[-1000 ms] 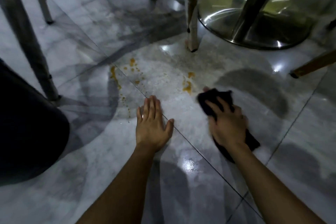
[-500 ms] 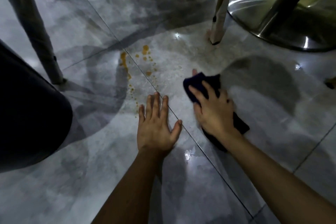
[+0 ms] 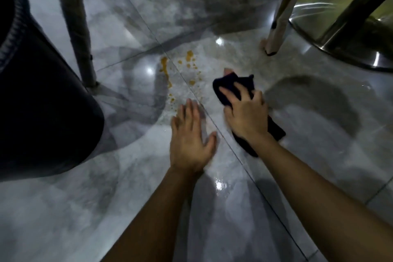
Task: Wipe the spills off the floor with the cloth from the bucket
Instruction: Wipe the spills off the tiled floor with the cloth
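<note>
- The right hand (image 3: 244,115) presses a dark cloth (image 3: 234,85) flat against the grey marble floor (image 3: 319,155); its grip is clamped on the cloth, fingers spread over the top — one fingertip pokes out past the cloth's far edge.
- The left hand (image 3: 189,138) lies palm down on the floor just beside it, fingers together and thumb out, holding nothing.
- Orange spills (image 3: 189,64) dot the tiles just beyond and to the left of the cloth, strung along a grout line.
- A dark bucket (image 3: 42,102) stands at the left edge, well apart from the cloth.
- A pale chair leg (image 3: 278,25) and a shiny metal table base (image 3: 340,38) stand further back on the right.
</note>
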Motion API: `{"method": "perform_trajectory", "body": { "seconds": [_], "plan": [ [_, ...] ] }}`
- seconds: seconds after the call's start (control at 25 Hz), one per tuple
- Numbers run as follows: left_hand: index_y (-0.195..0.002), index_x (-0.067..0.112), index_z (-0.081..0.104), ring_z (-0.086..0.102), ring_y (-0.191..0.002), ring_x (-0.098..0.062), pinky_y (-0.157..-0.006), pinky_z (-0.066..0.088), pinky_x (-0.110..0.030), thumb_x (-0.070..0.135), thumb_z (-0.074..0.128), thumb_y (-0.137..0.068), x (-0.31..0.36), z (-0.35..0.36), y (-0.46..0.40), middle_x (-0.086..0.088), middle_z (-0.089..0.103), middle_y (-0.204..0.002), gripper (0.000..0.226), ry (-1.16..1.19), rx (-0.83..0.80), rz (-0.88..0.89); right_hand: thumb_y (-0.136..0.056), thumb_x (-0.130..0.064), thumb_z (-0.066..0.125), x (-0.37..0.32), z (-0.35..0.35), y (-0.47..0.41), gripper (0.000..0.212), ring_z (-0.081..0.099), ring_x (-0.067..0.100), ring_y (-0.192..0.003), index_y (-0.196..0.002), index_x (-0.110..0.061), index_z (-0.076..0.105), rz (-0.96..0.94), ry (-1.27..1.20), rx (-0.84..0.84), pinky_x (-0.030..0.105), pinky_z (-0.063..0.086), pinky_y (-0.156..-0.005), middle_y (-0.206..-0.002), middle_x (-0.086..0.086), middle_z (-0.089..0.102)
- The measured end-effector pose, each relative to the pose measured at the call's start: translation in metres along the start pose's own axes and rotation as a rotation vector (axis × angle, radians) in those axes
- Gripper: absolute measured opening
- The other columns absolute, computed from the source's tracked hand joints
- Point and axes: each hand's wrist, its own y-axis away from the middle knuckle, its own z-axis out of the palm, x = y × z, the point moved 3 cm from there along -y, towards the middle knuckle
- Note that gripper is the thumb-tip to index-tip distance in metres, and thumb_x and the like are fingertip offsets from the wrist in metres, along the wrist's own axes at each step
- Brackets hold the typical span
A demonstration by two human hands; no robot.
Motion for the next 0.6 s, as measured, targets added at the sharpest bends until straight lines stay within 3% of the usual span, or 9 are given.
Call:
{"method": "perform_trajectory", "body": {
  "seconds": [0.08, 0.16, 0.28, 0.36, 0.48, 0.6],
  "plan": [
    [-0.152, 0.007, 0.007, 0.0, -0.149, -0.028, -0.119, -0.003, -0.041, 0.039, 0.034, -0.094, -0.036, -0.016, -0.007, -0.013, 0.003, -0.161, 0.071, -0.066, 0.076, -0.16, -0.081, -0.038, 0.049, 0.004, 0.004, 0.052, 0.056, 0.042, 0.039, -0.115, -0.136, -0.044, 0.044, 0.033, -0.031, 0.006, 0.05, 0.038, -0.092, -0.15, 0.0, 0.04],
    [-0.151, 0.004, 0.01, 0.001, -0.149, -0.029, -0.119, 0.0, -0.042, 0.034, 0.034, -0.096, -0.068, -0.027, -0.005, -0.016, 0.005, -0.161, 0.067, -0.151, 0.072, -0.263, -0.072, -0.039, 0.046, -0.008, 0.006, 0.105, 0.059, 0.045, 0.036, -0.108, -0.131, -0.047, 0.048, 0.034, -0.062, 0.019, 0.047, 0.041, -0.083, -0.145, -0.001, 0.047],
    [-0.152, 0.005, 0.008, 0.0, -0.149, -0.026, -0.119, -0.002, -0.039, 0.036, 0.03, -0.096, -0.082, -0.027, 0.001, -0.014, 0.003, -0.161, 0.067, -0.176, 0.067, -0.271, -0.069, -0.042, 0.045, -0.05, 0.013, 0.124, 0.061, 0.047, 0.031, -0.108, -0.129, -0.052, 0.047, -0.217, -0.034, 0.006, 0.045, 0.043, -0.079, -0.141, -0.005, 0.052],
    [-0.152, 0.005, 0.009, 0.002, -0.149, -0.024, -0.119, -0.001, -0.037, 0.035, 0.031, -0.096, -0.082, -0.025, -0.001, -0.013, 0.005, -0.161, 0.067, -0.162, 0.079, -0.265, -0.076, -0.042, 0.046, -0.072, 0.015, 0.078, 0.059, 0.044, 0.032, -0.116, -0.134, -0.054, 0.04, -0.328, -0.008, -0.012, 0.046, 0.04, -0.087, -0.147, -0.008, 0.044],
    [-0.152, 0.005, 0.008, 0.002, -0.149, -0.023, -0.118, -0.003, -0.036, 0.034, 0.03, -0.095, -0.081, -0.025, -0.001, -0.013, 0.004, -0.162, 0.067, -0.175, 0.065, -0.272, -0.085, -0.04, 0.045, -0.054, 0.008, 0.006, 0.054, 0.038, 0.033, -0.124, -0.137, -0.053, 0.037, -0.193, 0.009, -0.054, 0.047, 0.035, -0.097, -0.154, -0.009, 0.034],
    [-0.152, 0.005, 0.004, -0.001, -0.149, -0.024, -0.119, -0.004, -0.037, 0.035, 0.028, -0.096, -0.082, -0.025, 0.0, -0.014, 0.001, -0.161, 0.068, -0.192, 0.052, -0.278, -0.085, -0.038, 0.044, -0.017, 0.005, 0.015, 0.053, 0.04, 0.037, -0.12, -0.137, -0.047, 0.042, -0.033, 0.015, -0.005, 0.047, 0.036, -0.093, -0.152, -0.003, 0.037]
  ]
}}
